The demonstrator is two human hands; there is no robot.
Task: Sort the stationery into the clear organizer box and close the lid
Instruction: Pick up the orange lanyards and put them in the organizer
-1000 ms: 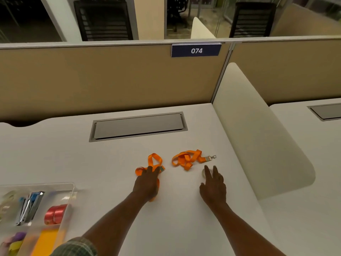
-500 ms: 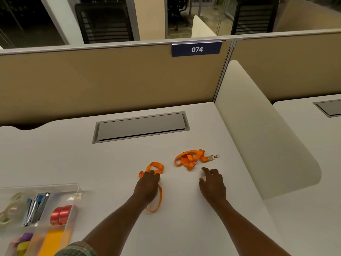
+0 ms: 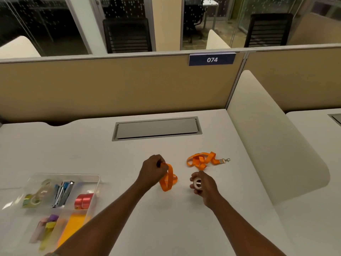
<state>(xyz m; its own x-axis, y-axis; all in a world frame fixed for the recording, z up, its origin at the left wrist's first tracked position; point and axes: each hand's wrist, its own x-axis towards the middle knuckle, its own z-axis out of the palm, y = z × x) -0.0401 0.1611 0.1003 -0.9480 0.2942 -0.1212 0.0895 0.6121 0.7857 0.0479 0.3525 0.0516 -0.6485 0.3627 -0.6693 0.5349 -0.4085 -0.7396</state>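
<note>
Centre of the desk [image 3: 129, 215]: pick-up step, both hands loaded. Left hand [image 3: 152, 170] has its fingers curled round one orange lanyard [image 3: 168, 180]. The top of the strap is lifted and the lower loop hangs to about desk level (contact not clear). Right hand [image 3: 204, 184] grips a white tape roll [image 3: 197, 183] between thumb and fingers, core facing the camera; it looks clear of the surface.

Organizer box [image 3: 97, 180] sits near left, well apart from both hands, open on top. No lid that I can make out.

Next move, my read: carry both items across to the box. The lanyard is floppy and needs bunching so it fits one compartment and doesn't drape over a divider. The tape roll probably goes with the clear rolls [image 3: 39, 193]. Then back for the second lanyard [image 3: 201, 159], which lies loose beyond the right hand with its metal clip [image 3: 227, 160] pointing right.

Counts:
- lanyards: 2 (one held, one on the desk)
- white tape roll: 1
- red ribbon rolls [image 3: 84, 200]: 2, side by side in the box
- clear rolls: at least 2, too blurred to be exact
- blue-and-silver tool [image 3: 63, 192]: looks like 1, not sure
- orange pad [image 3: 73, 226]: 1
- purple/yellow bits [image 3: 48, 221]: number unclear
</note>
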